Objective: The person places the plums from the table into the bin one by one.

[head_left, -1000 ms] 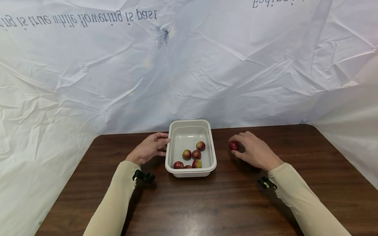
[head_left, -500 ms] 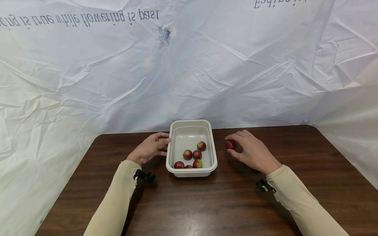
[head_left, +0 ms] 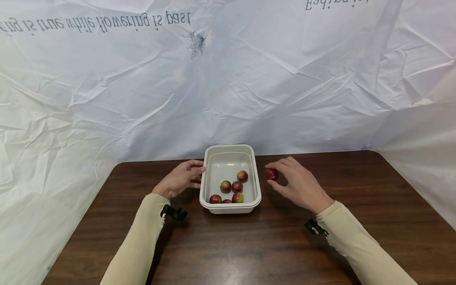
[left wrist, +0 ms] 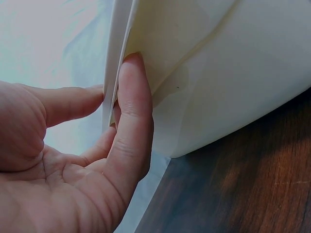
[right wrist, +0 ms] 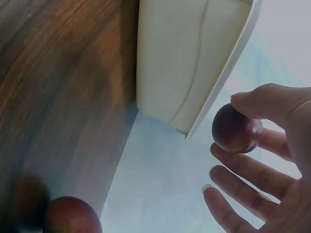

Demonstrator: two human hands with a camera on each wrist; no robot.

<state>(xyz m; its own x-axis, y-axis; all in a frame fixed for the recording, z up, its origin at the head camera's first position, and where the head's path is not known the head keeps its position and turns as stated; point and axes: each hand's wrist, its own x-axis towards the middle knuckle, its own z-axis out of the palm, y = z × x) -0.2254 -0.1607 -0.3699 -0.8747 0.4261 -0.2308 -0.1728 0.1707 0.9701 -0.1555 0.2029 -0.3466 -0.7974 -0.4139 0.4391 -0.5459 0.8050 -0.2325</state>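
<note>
My right hand [head_left: 297,184] pinches a dark red plum [head_left: 272,174] between thumb and fingertips, just right of the white plastic tub [head_left: 257,186]. In the right wrist view this plum [right wrist: 237,128] hangs clear of the table beside the tub's rim, with the other fingers spread below it. My left hand [head_left: 179,178] grips the tub's left rim: in the left wrist view the thumb presses the rim's outer edge and a finger [left wrist: 133,97] lies against the wall under it. Several red and yellow-green plums lie inside the tub, mostly toward the near end and right side.
The dark wooden table [head_left: 228,245] bears the tub near its far edge. Another plum [right wrist: 73,216] lies on the table in the right wrist view; my right hand hides it in the head view. A creased white printed cloth [head_left: 228,87] hangs behind and around the table.
My right hand has moved left toward the tub, carrying the plum with it. The left hand, the tub and the plums inside stay in place.
</note>
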